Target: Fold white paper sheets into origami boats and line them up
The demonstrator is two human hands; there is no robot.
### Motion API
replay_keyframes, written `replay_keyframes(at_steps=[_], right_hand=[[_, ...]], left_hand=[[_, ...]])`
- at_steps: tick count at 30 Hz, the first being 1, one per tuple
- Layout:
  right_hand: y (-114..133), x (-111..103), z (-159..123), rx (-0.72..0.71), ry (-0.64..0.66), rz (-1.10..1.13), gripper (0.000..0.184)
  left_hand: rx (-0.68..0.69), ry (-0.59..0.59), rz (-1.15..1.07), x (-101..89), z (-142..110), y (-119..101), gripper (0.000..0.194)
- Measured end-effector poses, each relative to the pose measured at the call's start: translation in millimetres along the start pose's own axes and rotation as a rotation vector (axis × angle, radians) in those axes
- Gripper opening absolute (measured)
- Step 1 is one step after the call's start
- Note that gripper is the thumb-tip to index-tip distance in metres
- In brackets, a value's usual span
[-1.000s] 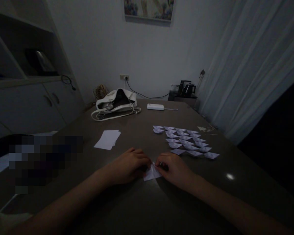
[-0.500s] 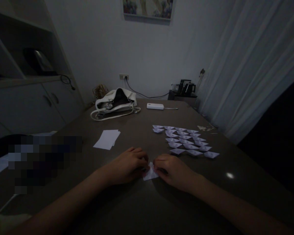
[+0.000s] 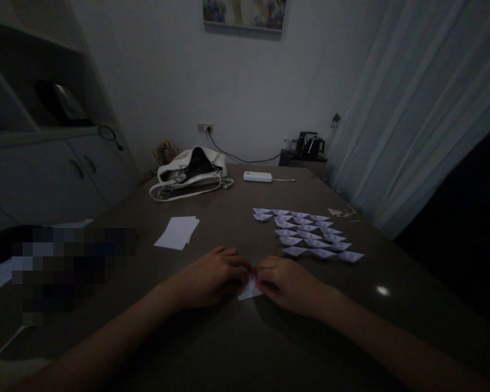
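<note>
A small folded sheet of white paper [image 3: 250,290] lies on the dark table between my hands, its lower part showing as a slanted wedge. My left hand [image 3: 219,276] grips its left side with curled fingers. On the other side my right hand [image 3: 285,286] pinches the paper near its top. The fingertips of both hands almost meet there and cover the upper part of the fold. Several folded paper boats [image 3: 309,235] stand in rows beyond my right hand. Flat white sheets [image 3: 177,232] lie stacked beyond my left hand.
A white handbag [image 3: 193,173] lies at the table's far left. A white power bank [image 3: 257,177] with a short cable sits at the far middle. Black kettles [image 3: 310,145] stand on a low stand by the wall. A pale curtain [image 3: 396,109] hangs on the right.
My left fingertips have moved slightly right, towards my right fingertips at the top of the folded paper. The right hand keeps its pinch.
</note>
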State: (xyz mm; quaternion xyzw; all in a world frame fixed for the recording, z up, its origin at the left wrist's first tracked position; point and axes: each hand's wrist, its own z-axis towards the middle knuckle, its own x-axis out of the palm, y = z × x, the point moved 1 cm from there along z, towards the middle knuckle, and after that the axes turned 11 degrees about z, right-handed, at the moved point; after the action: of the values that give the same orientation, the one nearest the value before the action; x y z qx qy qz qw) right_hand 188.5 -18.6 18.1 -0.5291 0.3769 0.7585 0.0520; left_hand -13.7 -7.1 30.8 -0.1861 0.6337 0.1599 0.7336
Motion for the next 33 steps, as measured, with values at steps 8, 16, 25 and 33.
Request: replay_keyframes(at_steps=[8,16,25,33], right_hand=[[-0.9,-1.5,-0.8,-0.015,-0.003,-0.010,0.016],[-1.1,-2.0,-0.4,-0.007,0.001,-0.002,0.016],[0.7,-1.8,-0.7,0.011,0.009,-0.020,0.016],[6.7,-4.0,0.1,0.018,0.023,-0.100,0.016]], left_hand=[[-0.013,0.015,-0.010,0.2,0.0,-0.2,0.021],[-0.019,-0.002,-0.034,1.7,-0.1,0.0,0.020],[-0.034,0.023,0.005,-0.8,0.9,-3.3,0.018],[-0.044,0.011,0.021,1.9,0.8,-3.7,0.014]])
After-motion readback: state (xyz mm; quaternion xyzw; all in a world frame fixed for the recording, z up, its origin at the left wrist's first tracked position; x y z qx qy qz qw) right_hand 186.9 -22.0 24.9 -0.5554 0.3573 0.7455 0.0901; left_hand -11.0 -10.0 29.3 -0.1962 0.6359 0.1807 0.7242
